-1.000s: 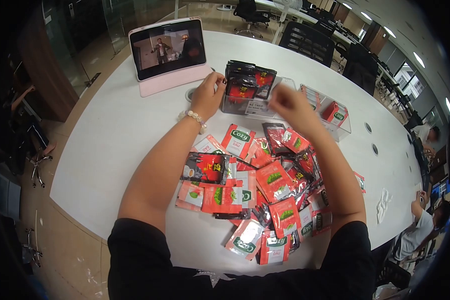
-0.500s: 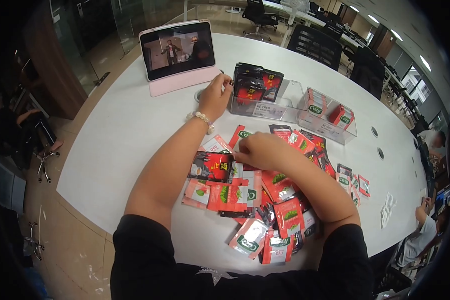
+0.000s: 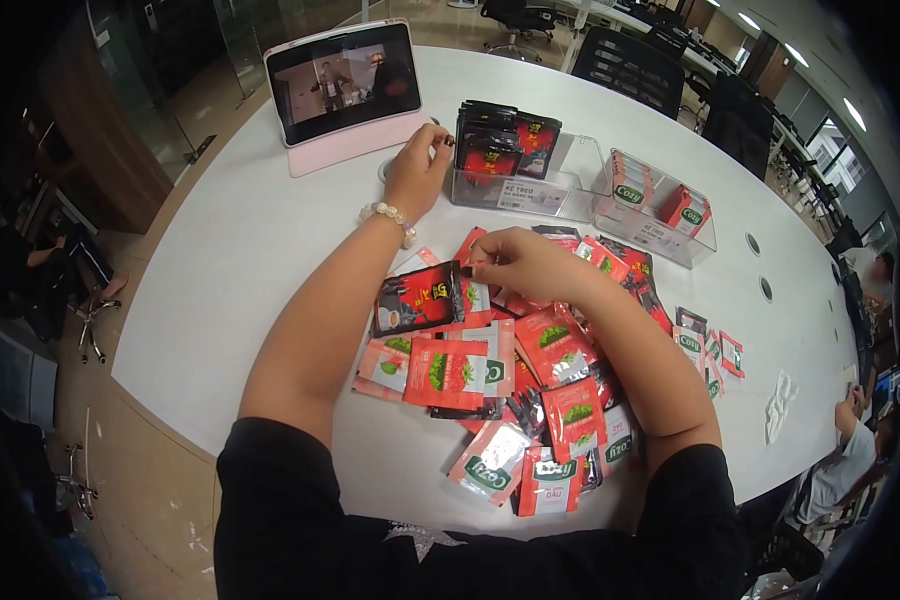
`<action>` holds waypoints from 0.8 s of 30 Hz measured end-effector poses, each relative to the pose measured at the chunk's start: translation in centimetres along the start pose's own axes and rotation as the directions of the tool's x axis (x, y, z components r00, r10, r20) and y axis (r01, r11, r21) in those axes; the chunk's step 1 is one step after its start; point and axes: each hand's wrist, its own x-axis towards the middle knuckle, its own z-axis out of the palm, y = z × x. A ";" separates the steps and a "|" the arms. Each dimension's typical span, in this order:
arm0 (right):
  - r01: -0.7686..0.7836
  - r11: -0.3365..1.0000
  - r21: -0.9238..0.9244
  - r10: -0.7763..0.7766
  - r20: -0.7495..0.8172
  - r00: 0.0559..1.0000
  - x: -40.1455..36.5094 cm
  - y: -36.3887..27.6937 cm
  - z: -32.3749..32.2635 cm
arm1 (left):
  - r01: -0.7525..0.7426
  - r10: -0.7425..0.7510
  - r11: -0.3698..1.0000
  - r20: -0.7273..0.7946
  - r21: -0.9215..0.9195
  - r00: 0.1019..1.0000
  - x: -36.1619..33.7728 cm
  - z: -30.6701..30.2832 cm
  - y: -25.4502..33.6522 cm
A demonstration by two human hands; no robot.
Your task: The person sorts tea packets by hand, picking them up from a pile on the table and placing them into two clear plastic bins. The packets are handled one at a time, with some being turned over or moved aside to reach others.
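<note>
My right hand [image 3: 500,265] pinches the corner of a black and red coffee sachet [image 3: 420,298], which is tilted above the pile. Left of the clear organizer [image 3: 540,204], my left hand [image 3: 422,165] is raised with bent fingers; whether it holds anything is hidden. Black and red sachets [image 3: 492,140] stand upright in the organizer's left part. Beneath and around my right hand lie loose Cozy sachets [image 3: 448,372], red, pink and white, mixed with black ones. A second clear box [image 3: 660,240] holds upright Cozy packets [image 3: 684,210].
A tablet [image 3: 345,85] on a pink stand is at the back left of the white table [image 3: 220,250]. Crumpled white tissue [image 3: 781,405] lies at the right. Office chairs [image 3: 630,75] stand behind. People sit at both sides.
The black and red sachet in my right hand has lifted and tilted slightly. The view has shifted a little, and my left hand remains beside the organizer.
</note>
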 end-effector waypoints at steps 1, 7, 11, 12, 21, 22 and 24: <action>-0.007 0.999 -0.052 0.006 -0.023 1.000 -0.1 0.0 0.2 | 0.013 -0.013 1.000 0.007 0.001 1.000 0.0 0.0 0.0; 0.242 0.963 -0.121 -0.261 -0.171 0.950 1.3 1.9 2.0 | 0.027 -0.027 1.000 0.012 0.001 1.000 0.1 0.0 -0.3; 0.281 0.956 -0.088 -0.295 -0.280 0.914 1.8 1.6 2.6 | 0.018 -0.018 1.000 0.001 0.017 1.000 0.0 0.1 -0.1; 0.296 0.946 -0.135 -0.323 -0.304 0.896 2.0 1.6 3.0 | 0.008 -0.008 1.000 -0.004 0.021 1.000 0.0 0.1 -0.1; 0.423 0.906 -0.008 -0.379 -0.456 0.805 0.4 -0.3 -1.1 | -0.001 0.001 1.000 0.027 0.002 1.000 0.2 0.1 -0.7; 0.478 0.871 -0.114 -0.461 -0.524 0.716 -0.1 -0.5 -2.6 | 0.016 -0.016 1.000 0.030 -0.012 0.999 0.2 0.2 -0.6; 0.385 0.872 -0.302 -0.478 -0.690 0.544 -2.1 -2.4 -5.0 | 0.048 -0.047 0.998 0.034 -0.044 0.998 0.0 0.4 -0.4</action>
